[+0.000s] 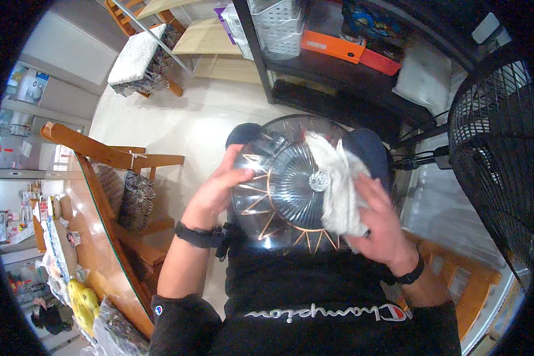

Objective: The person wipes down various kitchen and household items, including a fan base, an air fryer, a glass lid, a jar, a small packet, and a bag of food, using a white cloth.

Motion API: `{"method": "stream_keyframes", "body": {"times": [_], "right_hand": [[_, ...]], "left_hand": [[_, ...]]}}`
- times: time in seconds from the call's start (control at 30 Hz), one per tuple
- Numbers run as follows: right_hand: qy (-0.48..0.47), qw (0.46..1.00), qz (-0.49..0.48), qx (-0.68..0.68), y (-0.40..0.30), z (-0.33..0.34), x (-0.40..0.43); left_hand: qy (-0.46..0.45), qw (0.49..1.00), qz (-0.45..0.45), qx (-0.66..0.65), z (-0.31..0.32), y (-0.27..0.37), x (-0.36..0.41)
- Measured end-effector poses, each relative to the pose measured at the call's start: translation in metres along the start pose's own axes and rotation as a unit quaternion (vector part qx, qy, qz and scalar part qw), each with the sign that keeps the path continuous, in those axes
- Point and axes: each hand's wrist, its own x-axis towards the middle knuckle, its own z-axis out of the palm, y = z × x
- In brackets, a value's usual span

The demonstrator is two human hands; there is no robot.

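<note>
A round, clear container or cover (289,196) rests on my lap. Its middle is a ribbed transparent lid topped by a faceted, crystal-like knob (319,181), ringed by gold-coloured zigzag wire. My left hand (218,187) grips the rim, thumb on top and fingers mostly hidden beneath. On the opposite side, my slightly blurred right hand (378,227) presses a white cloth (343,196) onto the clear surface beside the knob. The cloth covers part of the lid and rim. Whether lid and base are separate pieces I cannot tell.
A black fan (494,133) stands close on the right. Ahead is a dark shelf with white baskets (278,29) and an orange box (331,46). To the left are a wooden chair (115,153) and a glass-topped table (102,236) bearing bags and yellow fruit (82,302).
</note>
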Motion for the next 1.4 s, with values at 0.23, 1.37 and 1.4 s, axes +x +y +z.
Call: {"method": "stream_keyframes", "body": {"times": [0.23, 1.37, 1.4], "right_hand": [[0.253, 0.835, 0.272, 0.407, 0.052, 0.009, 0.019], [0.127, 0.654, 0.228, 0.710, 0.061, 0.038, 0.020], [0.126, 0.652, 0.207, 0.718, 0.051, 0.035, 0.024]], "left_hand": [[-0.036, 0.996, 0.087, 0.010, 0.000, -0.002, -0.019], [0.033, 0.998, 0.057, 0.005, -0.001, 0.042, -0.034], [0.041, 0.998, 0.047, 0.014, -0.005, 0.040, -0.039]]}}
